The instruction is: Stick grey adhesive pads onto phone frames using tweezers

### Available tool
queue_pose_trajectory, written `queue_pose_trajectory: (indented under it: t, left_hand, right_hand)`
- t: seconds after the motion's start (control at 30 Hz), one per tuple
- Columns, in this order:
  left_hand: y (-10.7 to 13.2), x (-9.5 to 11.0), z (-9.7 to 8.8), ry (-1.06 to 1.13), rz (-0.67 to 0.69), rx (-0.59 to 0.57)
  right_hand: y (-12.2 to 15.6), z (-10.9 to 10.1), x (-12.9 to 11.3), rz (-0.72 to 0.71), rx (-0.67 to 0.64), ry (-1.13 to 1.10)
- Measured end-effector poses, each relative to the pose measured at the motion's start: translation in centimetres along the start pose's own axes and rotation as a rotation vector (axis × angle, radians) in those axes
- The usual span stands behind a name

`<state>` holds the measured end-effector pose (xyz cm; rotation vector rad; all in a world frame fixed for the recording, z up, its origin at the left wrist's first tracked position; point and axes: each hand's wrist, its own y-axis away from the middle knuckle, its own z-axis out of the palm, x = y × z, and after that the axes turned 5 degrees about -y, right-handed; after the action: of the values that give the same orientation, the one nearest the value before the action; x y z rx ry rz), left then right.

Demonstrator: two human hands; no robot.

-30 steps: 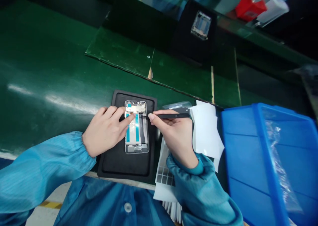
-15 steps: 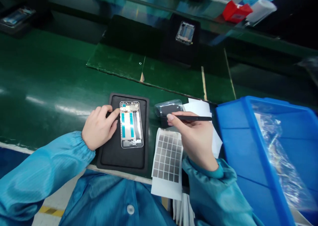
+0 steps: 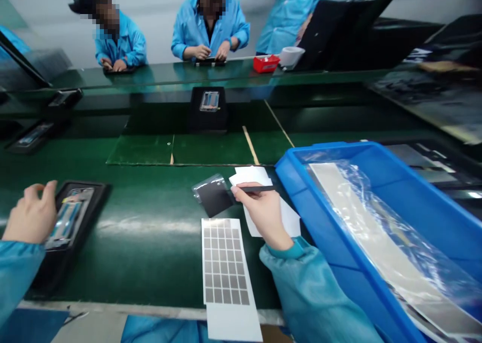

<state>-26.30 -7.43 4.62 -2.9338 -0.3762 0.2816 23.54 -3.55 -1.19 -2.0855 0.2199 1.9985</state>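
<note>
We see the left hand [image 3: 30, 217] at the left edge of the view, fingers curled loosely, raised just beside a black rubber mat [image 3: 90, 190]. Its grip holds nothing we can see. On that mat lies a phone frame [image 3: 70, 217] with blue strips inside, tilted in view and just right of the hand. The right hand [image 3: 263, 212] pinches slim black tweezers [image 3: 258, 188] in a narrow grip, shaft pointing away to the right. Its fingertips [image 3: 235, 191] sit right at the corner of a dark film square [image 3: 213, 196] in clear plastic; can't tell if they touch it. That film lies on the green counter [image 3: 150, 252], partly against white paper sheets [image 3: 271, 202] under the hand. Nearer us lies a white backing sheet [image 3: 229, 323] with rows of grey square pads [image 3: 224, 262]. To the right sits a blue plastic bin [image 3: 324, 182] holding a clear bag [image 3: 361, 202] and a long pale strip [image 3: 376, 242]. Further along the counter we note a second black mat [image 3: 208, 107] with a phone frame [image 3: 209, 101] on it. Across the line, co-workers in blue smocks [image 3: 209, 24] work, one with hands on a device [image 3: 210, 61], beside a red box [image 3: 266, 64] and a white tape roll [image 3: 291, 56].
</note>
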Motion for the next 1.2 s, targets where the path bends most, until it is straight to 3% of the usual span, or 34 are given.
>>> queue_pose_trajectory:
  t: [0.07, 0.13, 0.3, 0.37, 0.43, 0.53, 0.63, 0.73, 0.83, 0.97, 1.07, 1.2]
  left_hand:
    - [-2.2, 2.3, -1.3, 0.046, 0.102, 0.177]
    - [-4.5, 7.8, -2.2, 0.135, 0.235, 0.245]
    - [-9.9, 27.4, -2.3, 0.292, 0.543, 0.075]
    - [-11.7, 34.2, -2.0, 0.332, 0.586, -0.004]
    - [-13.0, 39.3, -1.7, 0.363, 0.569, -0.066]
    - [-14.4, 43.5, -1.3, 0.41, 0.492, -0.149]
    - [-15.0, 44.5, -1.2, 0.487, 0.409, -0.206]
    - [-15.0, 43.3, -1.1, 0.609, 0.324, -0.242]
    - [-14.6, 40.2, -1.0, 0.775, 0.184, -0.263]
    - [-13.0, 34.8, -0.4, 1.027, -0.11, -0.256]
    - [-12.4, 31.9, 0.9, 1.204, -0.375, -0.197]
    - [-13.4, 28.9, 3.0, 1.377, -0.641, -0.081]
  right_hand:
    - [0.0, 0.0, 0.2, -0.01, -0.002, -0.012]
    - [0.2, 0.1, 0.5, -0.029, -0.002, 0.001]
    - [1.0, 0.1, 1.2, -0.163, 0.012, 0.059]
    - [1.2, 0.1, 1.3, -0.241, 0.013, 0.056]
    - [1.2, 0.1, 1.3, -0.306, 0.003, 0.052]
    - [1.2, 0.0, 1.4, -0.378, -0.007, 0.048]
    - [1.2, -0.1, 1.5, -0.437, -0.003, 0.05]
    - [1.1, -0.1, 1.6, -0.47, 0.01, 0.057]
    - [1.0, -0.1, 1.4, -0.45, 0.03, 0.06]
    - [1.2, -0.5, 1.2, -0.384, 0.013, 0.046]
    - [0.6, -0.6, 1.9, -0.345, 0.027, 0.167]
    - [-0.5, -0.3, 3.0, -0.306, 0.068, 0.217]
